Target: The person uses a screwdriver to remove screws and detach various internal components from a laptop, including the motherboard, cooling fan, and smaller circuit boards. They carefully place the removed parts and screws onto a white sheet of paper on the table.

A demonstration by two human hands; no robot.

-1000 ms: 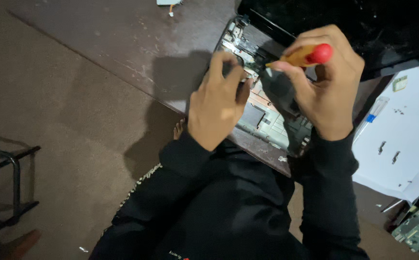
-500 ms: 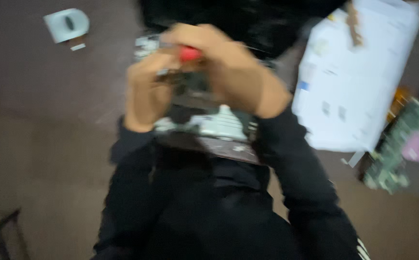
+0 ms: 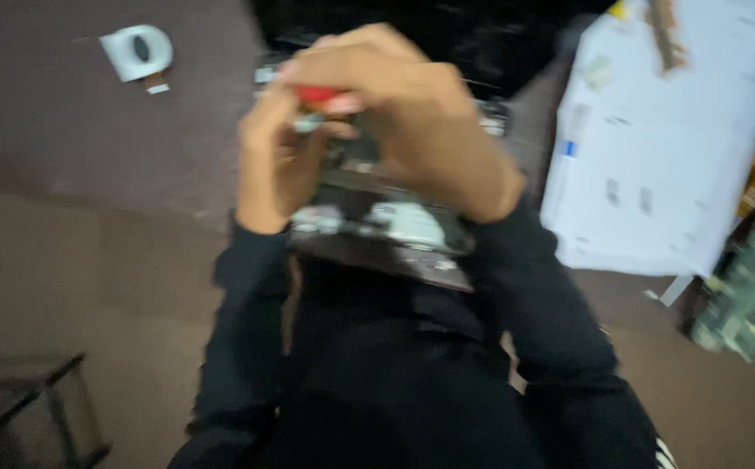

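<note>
- Your right hand (image 3: 421, 130) is clenched on the red-handled screwdriver (image 3: 318, 95); stiff, light, slippery; grip the handle.
- Your left hand (image 3: 277, 165), beside the screwdriver: grasp unclear.

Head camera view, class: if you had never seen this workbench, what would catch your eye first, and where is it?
First, the two hands meeting at centre top: the right hand wraps a red-handled tool, with the left hand against it. Just under them lies an opened electronic device, its innards blurred. At right sits a big white box, and a small white part lies upper left.
</note>
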